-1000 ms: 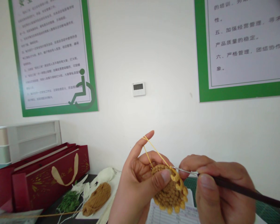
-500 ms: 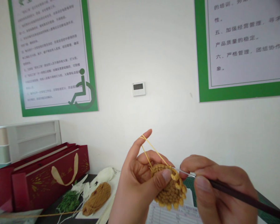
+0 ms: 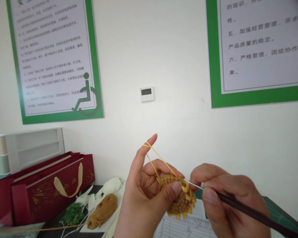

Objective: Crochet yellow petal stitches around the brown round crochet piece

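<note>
My left hand [image 3: 149, 188] pinches a round brown crochet piece [image 3: 178, 205] with a yellow scalloped edge between thumb and fingers. Yellow yarn [image 3: 161, 158] loops round its raised index finger and runs taut down to the edge of the piece. In my right hand [image 3: 228, 195] is a crochet hook [image 3: 248, 210] with a dark handle and a thin metal shaft, gripped like a pen. The hook's tip meets the yellow stitches at the top right of the piece, close to my left thumb; the very tip is hidden in the yarn.
Left on the dark table lie a brown yarn skein [image 3: 103, 211], green yarn [image 3: 72, 214] and white yarn [image 3: 111, 185]. Behind them stand dark red gift bags [image 3: 52, 195] and a drawer unit [image 3: 39, 145]. A printed sheet [image 3: 181, 228] and green mat [image 3: 283, 215] lie below my hands.
Both hands, with the crochet piece and hook, have shifted slightly left. My left index finger has moved a little left and up, with the yarn still looped round it.
</note>
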Available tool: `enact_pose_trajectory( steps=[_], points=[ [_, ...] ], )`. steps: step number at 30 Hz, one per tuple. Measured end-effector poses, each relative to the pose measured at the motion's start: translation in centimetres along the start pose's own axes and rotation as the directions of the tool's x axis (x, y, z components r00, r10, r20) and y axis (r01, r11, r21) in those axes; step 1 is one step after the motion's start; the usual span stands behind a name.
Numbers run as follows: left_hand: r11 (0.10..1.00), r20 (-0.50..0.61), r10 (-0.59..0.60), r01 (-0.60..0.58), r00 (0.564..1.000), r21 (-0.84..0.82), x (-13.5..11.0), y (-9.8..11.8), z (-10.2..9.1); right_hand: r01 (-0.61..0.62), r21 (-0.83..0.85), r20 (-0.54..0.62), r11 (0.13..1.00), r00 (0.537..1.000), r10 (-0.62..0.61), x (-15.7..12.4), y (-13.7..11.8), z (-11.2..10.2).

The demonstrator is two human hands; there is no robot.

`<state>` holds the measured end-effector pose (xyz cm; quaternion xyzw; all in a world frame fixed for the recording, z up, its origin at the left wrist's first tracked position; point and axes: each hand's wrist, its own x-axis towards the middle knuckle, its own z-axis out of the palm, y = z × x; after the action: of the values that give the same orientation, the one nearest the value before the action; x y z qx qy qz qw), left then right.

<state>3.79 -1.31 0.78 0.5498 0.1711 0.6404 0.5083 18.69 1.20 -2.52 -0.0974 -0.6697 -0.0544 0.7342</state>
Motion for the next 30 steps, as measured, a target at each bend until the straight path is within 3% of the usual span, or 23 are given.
enact_pose_trajectory(
  steps=[7, 12, 15, 19, 21, 23, 26, 27, 28, 29, 30],
  points=[
    [1.0, 0.044, 0.007, -0.006, 0.999, -0.017, 0.0, 0.0, 0.0, -0.093, 0.035, -0.029, 0.995, 0.995, 0.094, -0.3, -0.3, 0.1],
    [0.998, 0.057, -0.01, 0.013, 0.998, -0.057, 0.1, 0.0, -0.4, -0.046, 0.191, -0.146, 0.98, 0.986, 0.075, -0.2, -0.2, 1.0],
    [0.995, 0.066, -0.017, 0.023, 0.998, -0.099, 0.2, -0.2, -0.6, -0.077, 0.269, -0.227, 0.96, 0.964, 0.14, -0.2, -0.3, 1.8],
    [0.991, 0.046, -0.013, 0.02, 0.999, -0.134, 0.2, -0.6, -0.3, -0.12, 0.28, -0.195, 0.952, 0.964, 0.179, -0.3, -0.2, 2.1],
    [0.992, 0.022, -0.011, 0.014, 1.0, -0.123, 0.1, -0.6, 0.0, -0.086, 0.171, -0.169, 0.981, 0.979, 0.115, -0.3, 0.0, 1.5],
    [0.996, -0.001, 0.006, -0.006, 1.0, -0.084, 0.1, -0.5, 0.1, 0.032, -0.062, -0.11, 0.998, 0.993, -0.039, -0.4, 0.3, 0.5],
    [0.995, 0.014, -0.027, 0.028, 1.0, -0.092, 0.2, -0.5, 0.1, 0.279, -0.391, 0.015, 0.877, 0.955, -0.297, -0.6, 0.6, -0.3],
    [0.986, 0.043, -0.078, 0.083, 0.996, -0.141, 0.3, -0.5, 0.1, 0.306, -0.389, -0.002, 0.869, 0.943, -0.333, -0.7, 0.7, -0.2],
    [0.966, 0.082, -0.136, 0.15, 0.987, -0.209, 0.3, -0.6, 0.0, 0.278, -0.312, -0.095, 0.909, 0.942, -0.321, -0.7, 0.7, 0.1],
    [0.936, 0.131, -0.187, 0.217, 0.974, -0.277, 0.4, -0.7, -0.1, 0.244, -0.199, -0.176, 0.949, 0.944, -0.279, -0.7, 0.6, 0.5],
    [0.905, 0.175, -0.218, 0.266, 0.96, -0.333, 0.4, -0.8, -0.2, 0.216, -0.067, -0.18, 0.974, 0.958, -0.224, -0.6, 0.6, 1.1]
  ],
)
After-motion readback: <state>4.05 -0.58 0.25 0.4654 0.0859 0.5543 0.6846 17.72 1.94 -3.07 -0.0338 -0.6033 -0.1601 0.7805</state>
